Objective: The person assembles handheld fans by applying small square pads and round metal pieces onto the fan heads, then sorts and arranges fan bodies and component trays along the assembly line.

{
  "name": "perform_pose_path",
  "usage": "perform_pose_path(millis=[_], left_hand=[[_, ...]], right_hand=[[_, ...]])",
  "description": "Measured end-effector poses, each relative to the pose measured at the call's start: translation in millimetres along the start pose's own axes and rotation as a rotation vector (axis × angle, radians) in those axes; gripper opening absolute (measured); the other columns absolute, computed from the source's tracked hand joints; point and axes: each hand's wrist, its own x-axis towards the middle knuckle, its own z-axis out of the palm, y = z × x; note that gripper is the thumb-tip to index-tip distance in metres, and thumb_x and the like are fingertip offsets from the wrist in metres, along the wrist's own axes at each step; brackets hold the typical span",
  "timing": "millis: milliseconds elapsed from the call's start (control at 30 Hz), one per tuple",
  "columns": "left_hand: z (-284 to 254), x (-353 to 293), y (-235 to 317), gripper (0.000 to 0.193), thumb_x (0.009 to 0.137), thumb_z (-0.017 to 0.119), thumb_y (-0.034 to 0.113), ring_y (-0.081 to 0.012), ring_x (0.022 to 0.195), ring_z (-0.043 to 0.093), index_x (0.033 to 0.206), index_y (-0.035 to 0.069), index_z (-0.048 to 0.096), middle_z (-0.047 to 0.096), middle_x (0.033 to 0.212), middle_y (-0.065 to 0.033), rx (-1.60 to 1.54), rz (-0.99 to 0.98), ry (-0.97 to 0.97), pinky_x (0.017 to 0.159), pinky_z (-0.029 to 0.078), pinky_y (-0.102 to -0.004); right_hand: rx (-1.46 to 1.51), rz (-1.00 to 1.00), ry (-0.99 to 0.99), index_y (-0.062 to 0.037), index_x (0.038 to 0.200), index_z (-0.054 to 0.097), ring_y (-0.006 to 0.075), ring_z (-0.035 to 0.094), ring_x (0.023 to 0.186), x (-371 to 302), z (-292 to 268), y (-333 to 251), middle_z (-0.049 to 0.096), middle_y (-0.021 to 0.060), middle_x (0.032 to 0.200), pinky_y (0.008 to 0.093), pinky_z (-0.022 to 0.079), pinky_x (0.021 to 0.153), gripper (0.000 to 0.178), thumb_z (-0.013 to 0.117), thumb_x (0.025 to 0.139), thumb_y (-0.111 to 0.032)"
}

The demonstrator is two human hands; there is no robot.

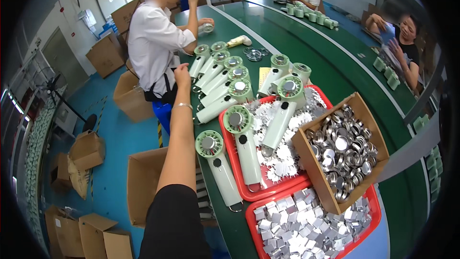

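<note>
My left arm stretches far forward along the left edge of the green table, with a bracelet at the wrist. My left hand [182,75] is beside a co-worker's elbow, left of a row of pale green handheld fans [214,82]. Its fingers look curled in, and whatever they may hold is hidden. Nearer me, a handheld fan [225,177] lies on the table with its round slotted head away from me and a loop at its handle end. Two more fans [247,158] rest on a red tray [227,146] of silvery toothed pieces [280,156]. My right hand is out of view.
A cardboard box [306,160] of round metal caps [341,144] straddles two red trays. The nearer tray [254,228] holds silvery blocks [302,225]. A co-worker [155,43] stands at the left; two others sit across the table. Cartons [143,182] stand on the floor.
</note>
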Motion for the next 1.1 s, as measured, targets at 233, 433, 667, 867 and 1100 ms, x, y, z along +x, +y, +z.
perform_pose_path(millis=[233, 433, 667, 867, 1100], left_hand=[[6.2, -18.0, 20.4, 0.024, 0.080, 0.055, 0.008, -0.0326, 0.092, 0.067, 0.093, 0.001, 0.074, 0.071, 0.094, -0.0201, 0.112, 0.018, -0.012, 0.086, 0.050, -0.0383], [6.0, -33.2, 40.9, 0.025, 0.081, 0.054, 0.012, -0.0346, 0.091, 0.067, 0.092, 0.002, 0.074, 0.071, 0.093, -0.0214, 0.219, 0.090, -0.030, 0.086, 0.050, -0.0403], [-1.5, -22.8, 45.1, 0.025, 0.081, 0.058, 0.018, -0.0337, 0.090, 0.068, 0.092, 0.001, 0.073, 0.071, 0.093, -0.0202, 0.302, 0.117, -0.009, 0.083, 0.052, -0.0397], [10.0, -27.7, 45.3, 0.028, 0.084, 0.060, 0.026, -0.0298, 0.093, 0.069, 0.098, 0.006, 0.075, 0.073, 0.095, -0.0175, 0.236, 0.109, -0.064, 0.085, 0.052, -0.0367], [18.4, -33.5, 38.1, 0.041, 0.087, 0.062, 0.037, -0.0294, 0.098, 0.068, 0.109, 0.003, 0.071, 0.072, 0.102, -0.0179, 0.188, 0.135, -0.093, 0.087, 0.050, -0.0362]], right_hand=[[-0.036, -0.060, 0.024, -0.0135, 0.119, 0.065, 0.0477, 0.051, 0.121, -0.8, 28.8, 32.0, 0.052, 0.0285, 0.132, 0.0613, 0.040, 0.098, 0.043, 0.044, 0.096, -0.043], [-0.042, -0.058, 0.009, -0.0141, 0.119, 0.065, 0.0462, 0.053, 0.120, 4.9, 32.3, 33.0, 0.055, 0.0263, 0.130, 0.0610, 0.039, 0.099, 0.043, 0.041, 0.098, -0.043], [-0.041, -0.058, -0.033, -0.0149, 0.119, 0.065, 0.0445, 0.055, 0.118, 7.7, 34.9, 36.2, 0.058, 0.0237, 0.127, 0.0607, 0.038, 0.099, 0.045, 0.038, 0.099, -0.044], [-0.093, -0.047, -0.031, -0.0155, 0.119, 0.066, 0.0430, 0.057, 0.117, -21.2, 24.1, 31.0, 0.061, 0.0215, 0.125, 0.0604, 0.038, 0.100, 0.046, 0.034, 0.100, -0.044], [-0.085, -0.021, -0.066, -0.0127, 0.120, 0.065, 0.0435, 0.055, 0.120, -4.8, 5.1, 6.7, 0.061, 0.0218, 0.126, 0.0616, 0.035, 0.101, 0.045, 0.037, 0.099, -0.040]])
